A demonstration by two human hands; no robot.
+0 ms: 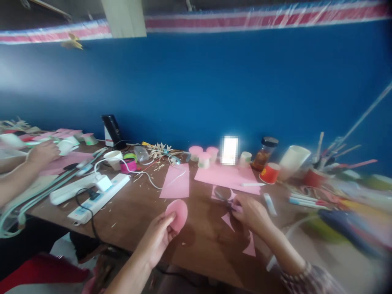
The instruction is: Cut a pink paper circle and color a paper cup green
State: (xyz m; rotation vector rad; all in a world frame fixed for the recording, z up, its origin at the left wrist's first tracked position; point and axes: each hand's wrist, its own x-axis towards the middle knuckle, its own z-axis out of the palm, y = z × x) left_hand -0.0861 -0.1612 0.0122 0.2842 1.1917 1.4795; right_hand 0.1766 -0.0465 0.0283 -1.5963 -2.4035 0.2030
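My left hand point(161, 232) pinches a round pink paper disc point(177, 216) between thumb and fingers, above the front of the brown table. To the right, my right hand point(251, 212) is low over the table with its fingers closed. What lies in its fingers is blurred and partly hidden. Just beyond the fingertips is a greyish round object point(223, 192), its kind unclear, over a small piece of pink paper. Two curved pink paper scraps, one by the fingers point(228, 221) and one nearer the edge point(250, 246), lie below that hand.
Pink sheets point(176, 181) and small pink-topped cups point(203, 160) stand toward the blue wall. A power strip point(99, 199) with cords is left, near another person's hand point(44, 152). At right are a red paper cup point(269, 172), a lidded jar point(266, 153) and markers point(306, 201).
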